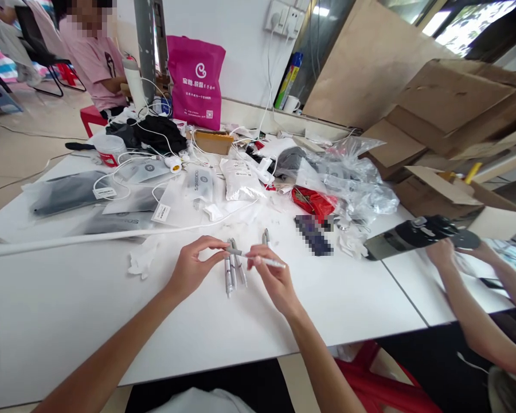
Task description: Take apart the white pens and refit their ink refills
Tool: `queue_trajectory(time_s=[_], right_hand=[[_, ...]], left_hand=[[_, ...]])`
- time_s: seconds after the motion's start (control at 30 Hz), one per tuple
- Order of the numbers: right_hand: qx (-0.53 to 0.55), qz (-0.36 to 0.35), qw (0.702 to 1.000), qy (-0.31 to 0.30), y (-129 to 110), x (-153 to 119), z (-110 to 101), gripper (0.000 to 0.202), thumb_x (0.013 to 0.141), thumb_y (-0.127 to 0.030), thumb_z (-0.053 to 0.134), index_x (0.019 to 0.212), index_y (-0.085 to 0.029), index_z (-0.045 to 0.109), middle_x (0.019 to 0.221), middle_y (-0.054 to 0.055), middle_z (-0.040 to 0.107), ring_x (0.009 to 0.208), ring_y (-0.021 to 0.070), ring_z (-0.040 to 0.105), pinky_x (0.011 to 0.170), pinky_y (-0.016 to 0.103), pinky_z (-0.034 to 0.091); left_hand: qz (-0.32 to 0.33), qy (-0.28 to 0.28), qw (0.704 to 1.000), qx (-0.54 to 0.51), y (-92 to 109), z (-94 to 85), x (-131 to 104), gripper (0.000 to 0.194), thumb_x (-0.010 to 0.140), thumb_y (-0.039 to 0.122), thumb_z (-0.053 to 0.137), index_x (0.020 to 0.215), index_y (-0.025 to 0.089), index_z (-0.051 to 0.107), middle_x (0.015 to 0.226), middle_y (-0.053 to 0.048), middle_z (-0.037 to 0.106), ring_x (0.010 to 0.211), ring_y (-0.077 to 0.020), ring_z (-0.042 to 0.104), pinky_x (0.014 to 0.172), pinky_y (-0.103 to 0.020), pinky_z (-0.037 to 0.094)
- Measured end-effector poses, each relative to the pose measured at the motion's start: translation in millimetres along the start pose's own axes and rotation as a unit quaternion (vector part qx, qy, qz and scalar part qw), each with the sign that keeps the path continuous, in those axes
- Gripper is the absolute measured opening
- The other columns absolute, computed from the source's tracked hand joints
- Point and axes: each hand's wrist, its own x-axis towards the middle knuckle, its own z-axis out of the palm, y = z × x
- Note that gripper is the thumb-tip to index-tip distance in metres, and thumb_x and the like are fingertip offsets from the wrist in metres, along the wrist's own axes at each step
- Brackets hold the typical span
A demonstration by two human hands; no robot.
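Between my two hands is a slim grey-and-white pen (273, 263), held level above the white table (189, 338). My left hand (196, 265) pinches its grey left end between thumb and fingertips. My right hand (274, 279) is closed around the middle, with the white end sticking out to the right. Just below, several similar pens (229, 276) lie side by side on the table, partly hidden by the held pen. Another pen (265, 237) lies behind my right hand, its lower part covered by the hand.
A white cable (112, 236) crosses the table. Behind lie plastic-bagged goods (69, 192), a red pouch (313, 202) and a pixelated dark object (313, 235). A black-topped bottle (406, 236) stands out at right, near another person's hands (442, 253). Cardboard boxes (451, 109) are stacked behind.
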Motion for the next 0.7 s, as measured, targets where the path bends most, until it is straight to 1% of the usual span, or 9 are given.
queue_trajectory(time_s=[0.03, 0.07, 0.1, 0.17, 0.2, 0.3, 0.43, 0.6, 0.7], right_hand=[[-0.026, 0.015, 0.999, -0.018, -1, -9, -9, 0.021, 0.105, -0.042, 0.067, 0.117, -0.03, 0.079, 0.106, 0.006, 0.069, 0.096, 0.0212, 0.068, 0.087, 0.039, 0.061], [-0.058, 0.011, 0.998, 0.003, 0, -18, -19, 0.022, 0.104, -0.039, 0.069, 0.121, -0.031, 0.08, 0.107, 0.007, 0.071, 0.1, 0.0232, 0.07, 0.089, 0.04, 0.062], [-0.098, -0.003, 0.994, 0.048, 3, -26, -30, 0.023, 0.103, -0.037, 0.07, 0.123, -0.032, 0.08, 0.115, 0.009, 0.071, 0.104, 0.0247, 0.071, 0.091, 0.042, 0.063], [-0.207, -0.011, 0.973, 0.103, 13, -38, -50, 0.027, 0.106, -0.035, 0.065, 0.13, -0.033, 0.077, 0.141, 0.012, 0.064, 0.113, 0.0266, 0.073, 0.097, 0.046, 0.064], [-0.259, -0.026, 0.958, 0.117, 20, -41, -59, 0.031, 0.107, -0.035, 0.062, 0.135, -0.034, 0.074, 0.144, 0.014, 0.062, 0.113, 0.0269, 0.074, 0.098, 0.048, 0.064], [-0.386, -0.028, 0.917, 0.1, 42, -40, -77, 0.048, 0.109, -0.037, 0.059, 0.156, -0.031, 0.057, 0.151, 0.019, 0.054, 0.12, 0.0297, 0.072, 0.094, 0.051, 0.067], [-0.475, -0.001, 0.88, 0.019, 58, -31, -77, 0.06, 0.109, -0.041, 0.059, 0.165, -0.026, 0.043, 0.166, 0.022, 0.039, 0.133, 0.0332, 0.064, 0.097, 0.053, 0.067], [-0.509, -0.043, 0.859, -0.005, 58, -20, -66, 0.07, 0.108, -0.035, 0.06, 0.172, -0.031, 0.031, 0.162, 0.02, 0.047, 0.143, 0.0385, 0.054, 0.111, 0.065, 0.059], [-0.498, -0.055, 0.865, -0.003, 55, -15, -66, 0.072, 0.109, -0.026, 0.055, 0.174, -0.032, 0.027, 0.158, 0.019, 0.05, 0.142, 0.0359, 0.054, 0.111, 0.063, 0.059]], left_hand=[[0.003, 0.003, 1.0, 0.024, 0, -1.6, 1, 0.025, 0.094, 0.046, 0.081, 0.108, 0.026, 0.081, 0.113, -0.007, 0.08, 0.104, -0.0246, 0.072, 0.098, -0.039, 0.057], [0.008, 0.004, 0.999, 0.051, -2, -2.6, 3, 0.026, 0.096, 0.045, 0.078, 0.113, 0.026, 0.078, 0.117, -0.006, 0.079, 0.105, -0.0243, 0.071, 0.098, -0.039, 0.056], [0.012, 0.003, 0.997, 0.082, -5, -3.2, 4, 0.027, 0.098, 0.044, 0.076, 0.119, 0.026, 0.075, 0.12, -0.006, 0.077, 0.105, -0.0241, 0.07, 0.097, -0.04, 0.056], [0.025, -0.004, 0.988, 0.151, -14, -3.0, 5, 0.029, 0.102, 0.043, 0.07, 0.125, 0.025, 0.07, 0.117, -0.007, 0.075, 0.102, -0.0245, 0.069, 0.094, -0.041, 0.054], [0.033, -0.008, 0.981, 0.189, -20, -2.3, 5, 0.029, 0.103, 0.042, 0.068, 0.125, 0.024, 0.069, 0.113, -0.007, 0.074, 0.1, -0.0252, 0.068, 0.093, -0.042, 0.054], [0.055, -0.026, 0.954, 0.293, -36, 0.9, 3, 0.025, 0.104, 0.038, 0.064, 0.124, 0.023, 0.066, 0.106, -0.007, 0.071, 0.098, -0.0278, 0.066, 0.091, -0.045, 0.051], [0.059, -0.058, 0.934, 0.349, -45, 4.4, 0, 0.023, 0.104, 0.027, 0.058, 0.126, 0.023, 0.063, 0.109, -0.007, 0.069, 0.1, -0.0278, 0.065, 0.091, -0.045, 0.05], [0.067, -0.083, 0.927, 0.36, -43, 6.6, 0, 0.024, 0.109, 0.022, 0.047, 0.125, 0.023, 0.065, 0.113, -0.007, 0.068, 0.101, -0.0258, 0.064, 0.091, -0.043, 0.047], [0.077, -0.096, 0.928, 0.352, -42, 7.5, 0, 0.023, 0.112, 0.026, 0.046, 0.125, 0.022, 0.065, 0.113, -0.006, 0.068, 0.1, -0.0251, 0.063, 0.092, -0.043, 0.046]])
